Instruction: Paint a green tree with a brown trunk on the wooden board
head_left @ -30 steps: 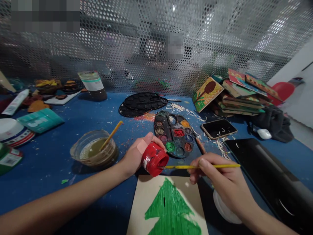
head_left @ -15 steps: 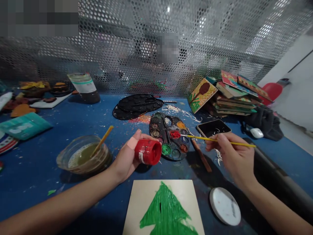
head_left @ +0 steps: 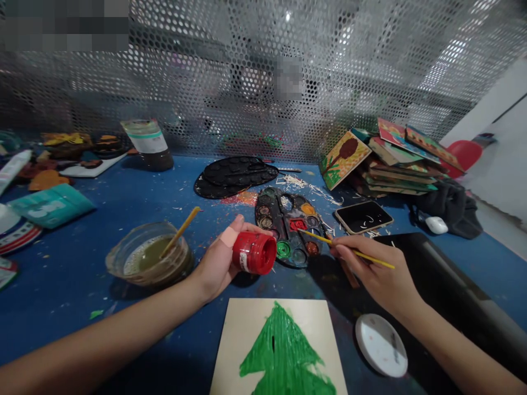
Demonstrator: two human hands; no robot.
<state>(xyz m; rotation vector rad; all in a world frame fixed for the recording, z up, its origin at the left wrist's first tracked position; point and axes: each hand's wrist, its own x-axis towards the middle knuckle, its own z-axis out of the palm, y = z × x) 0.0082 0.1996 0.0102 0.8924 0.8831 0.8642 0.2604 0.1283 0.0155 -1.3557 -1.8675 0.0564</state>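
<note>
My left hand (head_left: pixel 220 258) is wrapped round a jar of red paint (head_left: pixel 254 252), tilted so that its open mouth faces right. Between the fingers of my right hand (head_left: pixel 374 266) is a thin yellow paintbrush (head_left: pixel 321 237). The brush tip touches the red paint in a well of the dark palette (head_left: pixel 284 219); green, orange and brown paint fill other wells. Below the jar lies a pale board (head_left: pixel 239 340) with a green tree shape painted on it. A white lid (head_left: pixel 381 345) rests by my right forearm.
A glass bowl of murky water (head_left: pixel 150 255) with a stick in it stands left. Black palettes (head_left: pixel 236 175) lie at the back beside wood shavings. On the right are a phone (head_left: pixel 363 216) and a stack of painted boards (head_left: pixel 401 164). Perforated metal (head_left: pixel 230 82) rises behind.
My right hand has moved left and slightly down, bringing the brush tip lower onto the red paint in the palette. My left hand still holds the jar in nearly the same place.
</note>
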